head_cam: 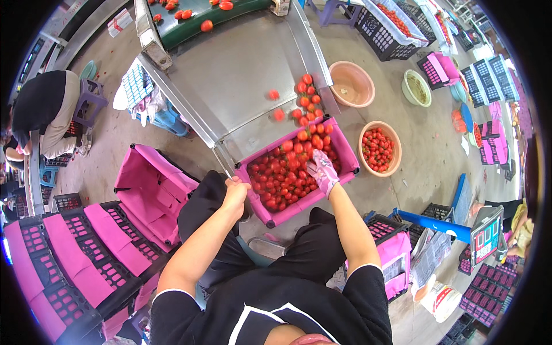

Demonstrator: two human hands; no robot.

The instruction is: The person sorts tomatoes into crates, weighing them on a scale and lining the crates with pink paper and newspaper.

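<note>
My left hand (236, 195), bare, is closed around the end of a thin metal rod (223, 161) at the left edge of the metal chute (233, 73). In a flowered pink glove, my right hand (324, 171) lies on the small red tomatoes (282, 179), its fingers somewhat spread. They fill much of a pink-lined crate (297, 209) before my knees. More tomatoes (307, 101) lie along the chute's right side down to the crate. Two blurred tomatoes (276, 103) are in motion over the chute. A green conveyor belt (207, 26) with a few tomatoes stands at its top.
An empty pink-lined crate (151, 189) and a row of stacked crates (86, 254) stand at my left. To the right are a basin of tomatoes (379, 148), an orange basin (351, 84) and a scale with a display (486, 237). A person (47, 108) bends at far left.
</note>
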